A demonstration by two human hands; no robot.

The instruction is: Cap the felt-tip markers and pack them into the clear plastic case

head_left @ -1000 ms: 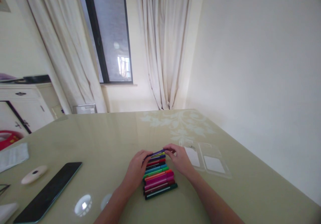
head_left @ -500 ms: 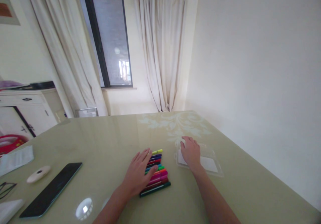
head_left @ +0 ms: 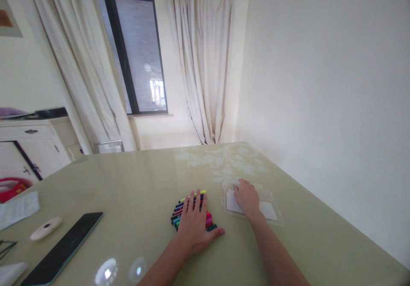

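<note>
A row of colored marker pens [head_left: 178, 213] lies side by side on the table, yellow at the far end and dark green nearest me. My left hand [head_left: 194, 227] rests flat over them, fingers spread and thumb out to the right, hiding the middle of the row. To the right is a clear plastic case [head_left: 277, 216] with a white card [head_left: 267, 210] in it. On the case lies my right hand [head_left: 247, 197], palm down with slightly bent fingers; nothing shows in its grasp.
At the left of the glossy table [head_left: 134, 192] are a black tablet [head_left: 65, 245], a pale oval object [head_left: 46, 228], a sheet of paper [head_left: 19, 209] and part of some glasses [head_left: 6, 248]. The wall [head_left: 320, 85] borders the table's right side.
My left hand has shifted right from the markers' left side to lie across them, fingers now pointing away from me. My right hand has moved slightly on the case.
</note>
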